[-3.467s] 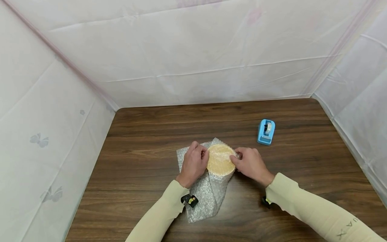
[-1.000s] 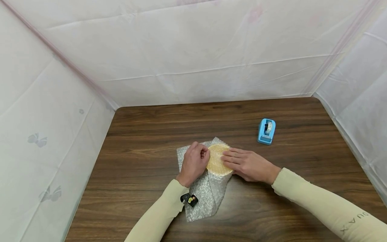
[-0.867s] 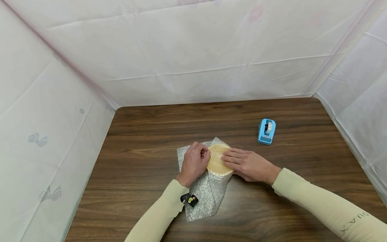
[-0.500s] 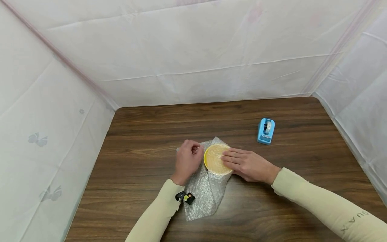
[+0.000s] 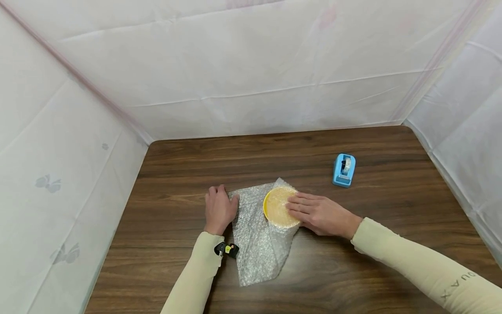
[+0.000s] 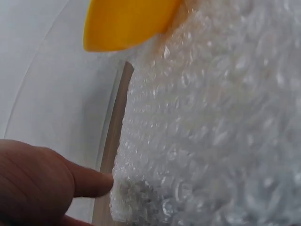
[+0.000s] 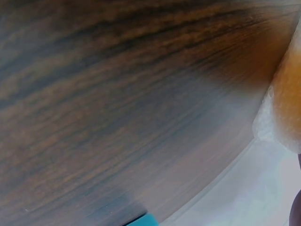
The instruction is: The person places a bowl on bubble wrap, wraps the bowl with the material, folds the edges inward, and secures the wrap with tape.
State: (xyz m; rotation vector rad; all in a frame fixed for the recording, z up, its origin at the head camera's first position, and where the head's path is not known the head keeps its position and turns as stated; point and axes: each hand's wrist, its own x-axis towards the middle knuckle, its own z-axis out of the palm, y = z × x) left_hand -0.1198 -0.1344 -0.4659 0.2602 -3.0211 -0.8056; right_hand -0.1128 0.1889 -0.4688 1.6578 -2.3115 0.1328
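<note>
A round yellow object [image 5: 279, 207], apparently a bowl, is partly covered by bubble wrap [image 5: 256, 253]; its bare yellow left rim shows. My right hand [image 5: 321, 215] lies over its right side, fingers straight and together. At the wrap's upper left corner is my left hand [image 5: 220, 209], fingers loosely bent and pointing away from me. In the left wrist view the thumb of my left hand [image 6: 47, 183] touches the edge of the bubble wrap [image 6: 202, 127], below the yellow rim [image 6: 127, 23]. The right wrist view catches the wrapped yellow side [image 7: 288, 101] at its right border.
A blue tape dispenser [image 5: 344, 170] stands on the dark wooden table [image 5: 176, 165], behind and to the right of the wrap. Its blue edge [image 7: 145, 220] shows low in the right wrist view. Pale sheets [image 5: 255, 65] hang around the table's back and sides.
My left hand has left the yellow rim and moved left to the wrap's corner, and the covering over the rim's left side has drawn back. My right hand changed from gripping the side to lying flat.
</note>
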